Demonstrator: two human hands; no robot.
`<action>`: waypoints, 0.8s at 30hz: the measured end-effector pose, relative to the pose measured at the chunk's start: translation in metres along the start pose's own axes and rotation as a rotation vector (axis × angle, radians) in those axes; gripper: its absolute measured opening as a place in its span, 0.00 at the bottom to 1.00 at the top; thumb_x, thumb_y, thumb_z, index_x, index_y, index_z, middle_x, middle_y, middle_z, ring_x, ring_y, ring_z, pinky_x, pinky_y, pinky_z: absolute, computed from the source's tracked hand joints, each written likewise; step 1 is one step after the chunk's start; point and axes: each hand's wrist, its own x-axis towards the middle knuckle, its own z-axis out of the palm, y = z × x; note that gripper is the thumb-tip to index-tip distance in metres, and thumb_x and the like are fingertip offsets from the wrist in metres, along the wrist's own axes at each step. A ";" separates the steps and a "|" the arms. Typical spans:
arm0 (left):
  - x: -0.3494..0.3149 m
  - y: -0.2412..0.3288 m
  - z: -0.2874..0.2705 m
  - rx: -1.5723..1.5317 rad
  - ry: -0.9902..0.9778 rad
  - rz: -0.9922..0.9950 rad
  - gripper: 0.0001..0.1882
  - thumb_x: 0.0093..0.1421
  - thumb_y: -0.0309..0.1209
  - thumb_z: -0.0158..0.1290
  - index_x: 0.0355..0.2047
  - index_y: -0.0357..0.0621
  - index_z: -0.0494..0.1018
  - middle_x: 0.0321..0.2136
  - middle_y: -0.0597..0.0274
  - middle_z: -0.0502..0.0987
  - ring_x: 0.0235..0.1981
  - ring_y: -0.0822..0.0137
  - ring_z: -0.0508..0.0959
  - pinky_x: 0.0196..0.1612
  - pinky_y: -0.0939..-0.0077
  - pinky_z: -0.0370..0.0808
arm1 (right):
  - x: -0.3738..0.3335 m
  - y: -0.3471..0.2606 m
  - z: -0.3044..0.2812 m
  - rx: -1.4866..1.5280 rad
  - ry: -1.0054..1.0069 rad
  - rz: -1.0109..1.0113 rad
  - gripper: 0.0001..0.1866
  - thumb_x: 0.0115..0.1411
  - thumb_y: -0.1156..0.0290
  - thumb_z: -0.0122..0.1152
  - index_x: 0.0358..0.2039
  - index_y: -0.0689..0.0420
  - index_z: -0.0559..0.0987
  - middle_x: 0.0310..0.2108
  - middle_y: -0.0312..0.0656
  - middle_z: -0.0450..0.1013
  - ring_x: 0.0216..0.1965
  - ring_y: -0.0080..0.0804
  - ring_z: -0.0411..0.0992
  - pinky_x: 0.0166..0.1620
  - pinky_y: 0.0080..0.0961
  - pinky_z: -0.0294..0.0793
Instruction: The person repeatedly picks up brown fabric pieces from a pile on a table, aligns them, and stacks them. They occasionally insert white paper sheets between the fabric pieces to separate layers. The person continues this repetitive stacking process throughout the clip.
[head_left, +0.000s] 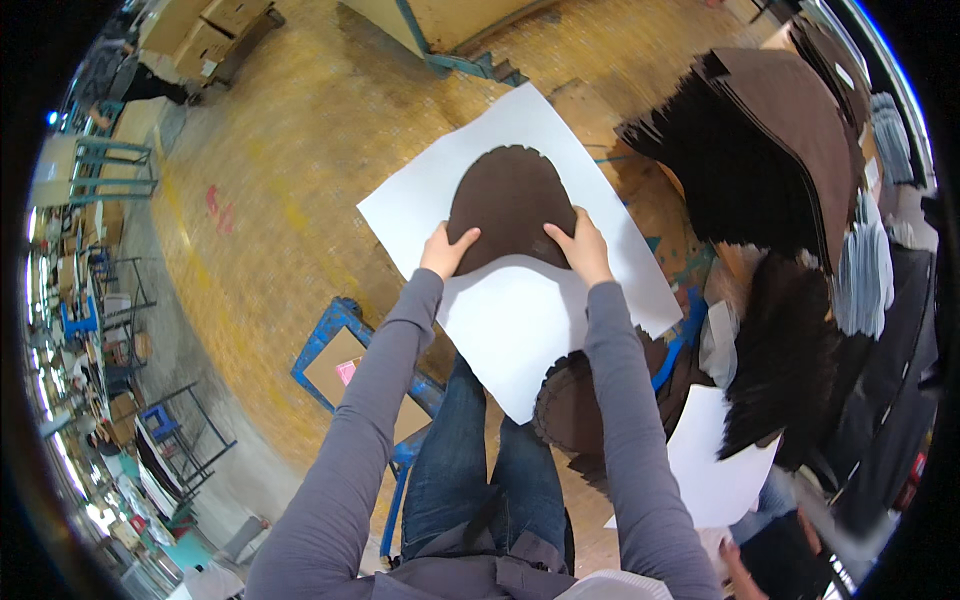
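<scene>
Between my two hands is a dark brown cut piece (512,205) that looks like fabric or leather, with a rounded, notched far edge and a concave near edge. My left hand (450,248) grips its left near corner, thumb on top and fingers underneath. At the opposite corner, my right hand (580,245) holds it the same way. Under the piece lies a large white sheet (515,330), set at a slant in front of my legs. Near my right forearm rests another dark brown rounded piece (570,405), partly covered by the sheet and the sleeve.
Large stacks of dark brown pieces (770,140) stand at the right, with grey-white sheets (865,270) beside them. A blue-framed stool (330,350) bearing cardboard is at my left. Another person's arm (740,570) shows at lower right, near a second white sheet (705,460).
</scene>
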 end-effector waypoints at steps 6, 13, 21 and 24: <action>-0.011 -0.007 -0.008 0.163 0.043 -0.068 0.42 0.55 0.58 0.53 0.54 0.29 0.64 0.47 0.35 0.72 0.51 0.43 0.71 0.53 0.59 0.67 | -0.040 0.027 -0.038 -0.328 -0.092 -0.370 0.42 0.50 0.53 0.66 0.58 0.66 0.62 0.56 0.60 0.63 0.60 0.55 0.59 0.63 0.43 0.55; -0.158 -0.027 0.039 -0.189 0.205 -0.072 0.11 0.59 0.32 0.53 0.40 0.40 0.73 0.33 0.55 0.70 0.31 0.63 0.70 0.36 0.71 0.68 | -0.137 0.081 -0.106 -0.541 -0.695 -0.391 0.44 0.39 0.60 0.74 0.57 0.59 0.66 0.59 0.51 0.62 0.63 0.48 0.56 0.67 0.41 0.48; -0.339 -0.024 0.159 -0.902 -0.729 -1.241 0.25 0.55 0.37 0.60 0.48 0.37 0.66 0.45 0.53 0.72 0.51 0.61 0.70 0.55 0.70 0.67 | -0.151 0.042 -0.092 -0.825 -0.858 -0.092 0.35 0.34 0.65 0.75 0.46 0.53 0.73 0.45 0.43 0.70 0.51 0.38 0.67 0.57 0.37 0.63; -0.343 -0.022 0.195 -1.189 -0.597 -1.275 0.26 0.55 0.34 0.60 0.49 0.34 0.65 0.48 0.51 0.71 0.54 0.59 0.69 0.60 0.69 0.64 | -0.156 0.054 -0.082 -0.830 -0.776 -0.333 0.38 0.31 0.64 0.76 0.47 0.50 0.72 0.43 0.41 0.70 0.49 0.37 0.69 0.54 0.35 0.65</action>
